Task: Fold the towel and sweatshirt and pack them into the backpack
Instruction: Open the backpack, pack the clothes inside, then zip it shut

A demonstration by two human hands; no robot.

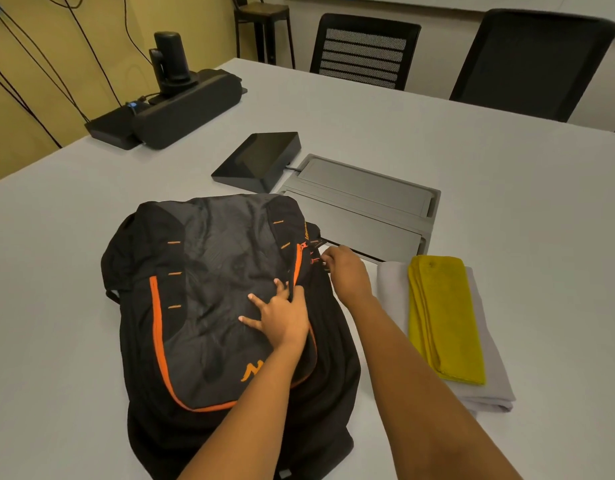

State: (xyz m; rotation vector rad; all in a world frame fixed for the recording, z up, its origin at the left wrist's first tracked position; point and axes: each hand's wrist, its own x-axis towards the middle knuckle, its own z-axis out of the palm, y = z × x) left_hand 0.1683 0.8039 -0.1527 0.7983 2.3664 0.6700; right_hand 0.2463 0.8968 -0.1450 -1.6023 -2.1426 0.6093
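A black backpack [202, 306] with orange trim lies flat on the white table, front panel up. My left hand [282, 317] presses on the front panel near its right zipper seam, fingers spread. At the bag's upper right edge, my right hand [347, 275] pinches a zipper pull. Right of the bag lies the folded grey sweatshirt [489, 386]. The folded yellow towel [444, 317] rests on top of it.
A grey cable box [368, 199] is set into the table [507, 161] behind the bag, with a black tablet stand [257, 161] beside it. A black speaker bar with camera [174, 102] sits at the far left. Two black chairs [365, 50] stand beyond the table.
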